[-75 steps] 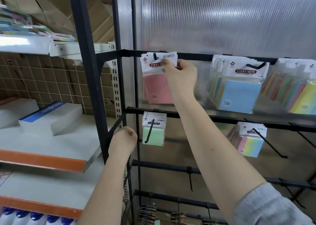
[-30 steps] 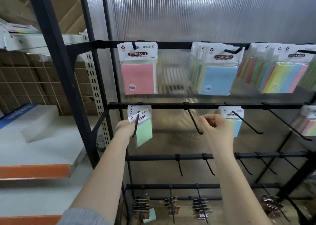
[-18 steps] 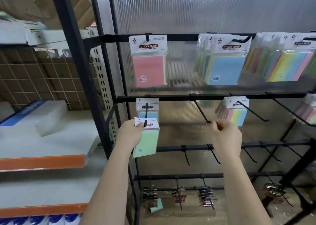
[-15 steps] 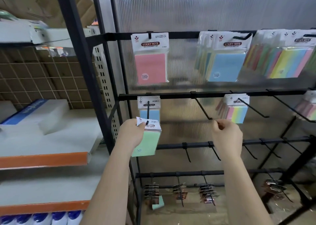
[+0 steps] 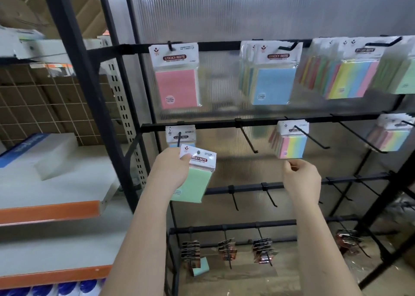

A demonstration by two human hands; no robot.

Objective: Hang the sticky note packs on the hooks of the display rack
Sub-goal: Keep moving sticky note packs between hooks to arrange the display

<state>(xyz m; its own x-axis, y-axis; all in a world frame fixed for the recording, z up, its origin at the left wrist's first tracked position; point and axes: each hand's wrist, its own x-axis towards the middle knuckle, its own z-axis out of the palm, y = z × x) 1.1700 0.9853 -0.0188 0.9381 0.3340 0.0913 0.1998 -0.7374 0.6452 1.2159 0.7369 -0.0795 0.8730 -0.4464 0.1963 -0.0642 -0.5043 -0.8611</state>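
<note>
Green sticky note pack held at the display rack (image 5: 258, 122)

The green pack (image 5: 195, 178) is gripped by its header card in the left hand (image 5: 171, 168), just below the second-row hook (image 5: 179, 138). Nothing is held in the curled right hand (image 5: 301, 178).

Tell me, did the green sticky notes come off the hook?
Yes. The green pack hung on the left hook before; now the left hand holds it clear, below the hook's tip.
</note>
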